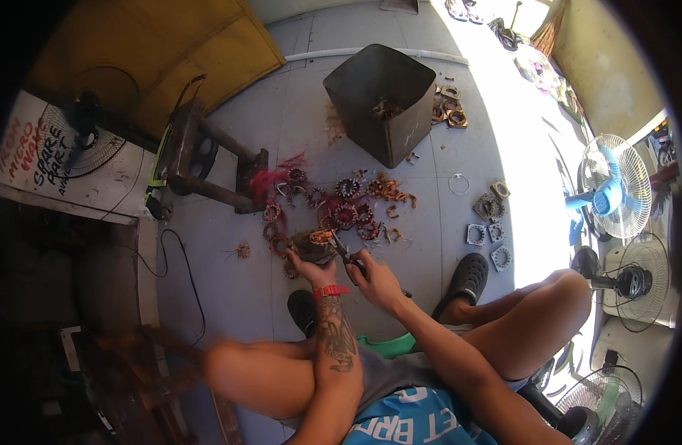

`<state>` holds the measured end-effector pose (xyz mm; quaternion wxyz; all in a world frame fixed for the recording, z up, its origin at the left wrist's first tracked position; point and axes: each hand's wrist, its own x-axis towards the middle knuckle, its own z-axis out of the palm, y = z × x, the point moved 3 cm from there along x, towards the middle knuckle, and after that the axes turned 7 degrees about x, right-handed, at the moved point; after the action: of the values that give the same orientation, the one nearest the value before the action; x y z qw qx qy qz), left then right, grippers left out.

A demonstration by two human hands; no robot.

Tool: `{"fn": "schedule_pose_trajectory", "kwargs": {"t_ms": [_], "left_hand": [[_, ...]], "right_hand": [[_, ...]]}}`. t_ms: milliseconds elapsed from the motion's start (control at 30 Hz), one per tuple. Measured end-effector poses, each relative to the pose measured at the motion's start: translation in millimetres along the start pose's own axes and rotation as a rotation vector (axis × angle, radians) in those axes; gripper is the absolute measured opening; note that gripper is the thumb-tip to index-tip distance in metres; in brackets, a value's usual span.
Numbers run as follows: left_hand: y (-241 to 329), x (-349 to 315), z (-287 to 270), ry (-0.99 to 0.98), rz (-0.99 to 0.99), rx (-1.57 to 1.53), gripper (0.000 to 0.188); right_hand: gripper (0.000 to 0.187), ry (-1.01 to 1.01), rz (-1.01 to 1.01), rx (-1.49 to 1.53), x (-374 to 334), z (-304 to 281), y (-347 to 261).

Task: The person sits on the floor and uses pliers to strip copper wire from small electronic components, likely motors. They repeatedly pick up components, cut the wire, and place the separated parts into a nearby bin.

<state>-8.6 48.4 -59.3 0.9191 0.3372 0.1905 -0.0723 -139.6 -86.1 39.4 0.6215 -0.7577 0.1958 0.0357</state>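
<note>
My left hand, a red band at its wrist, is closed on a dark motor stator with orange copper winding showing at its top. In my right hand is a pair of pliers with dark handles, the jaws at the winding's edge. Whether the jaws grip wire is too small to tell. Just beyond my hands lies a pile of motor stators with reddish windings. Loose copper coil pieces are scattered at its far right side.
A tall dark square bin stands beyond the pile, with scraps inside. Bare metal stator cores sit at the right, more beside the bin. A wooden stool lies at the left. Several fans line the right side.
</note>
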Motion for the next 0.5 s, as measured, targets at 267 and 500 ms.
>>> {"fn": "schedule_pose_trajectory", "kwargs": {"t_ms": [267, 500], "left_hand": [[17.7, -6.1, 45.3, -0.136, -0.225, -0.02, 0.061], [20.7, -0.5, 44.2, -0.169, -0.262, 0.068, 0.051]], "right_hand": [[0.03, -0.002, -0.175, -0.19, 1.6, -28.7, -36.3], [0.031, -0.094, 0.074, -0.172, -7.2, -33.5, -51.5]]}}
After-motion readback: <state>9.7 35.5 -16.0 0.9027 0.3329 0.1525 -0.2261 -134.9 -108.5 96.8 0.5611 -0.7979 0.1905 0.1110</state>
